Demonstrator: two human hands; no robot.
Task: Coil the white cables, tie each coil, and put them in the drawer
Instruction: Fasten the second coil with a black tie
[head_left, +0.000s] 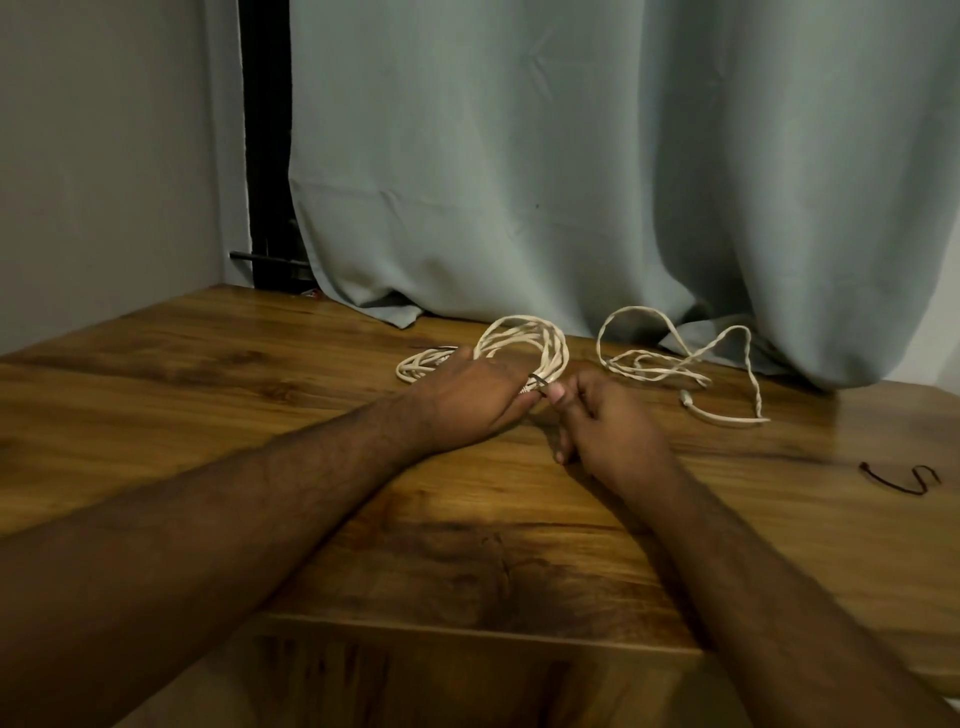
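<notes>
A coiled white cable (550, 345) stands up from the wooden table (260, 374) at the middle back. My left hand (467, 397) grips the coil at its lower edge. My right hand (605, 415) pinches a dark tie (540, 381) wrapped around the coil's strands, right beside my left fingertips. A second white coil (421, 364) lies flat on the table just left of and behind my left hand. A loose, uncoiled white cable (675, 364) sprawls to the right, its plug end near the curtain. The drawer's wooden front (467, 675) shows at the bottom edge.
A dark spare tie (901, 480) lies on the table at the far right. A grey-green curtain (571, 182) hangs down onto the table's back edge. A grey wall (104, 182) closes the left side.
</notes>
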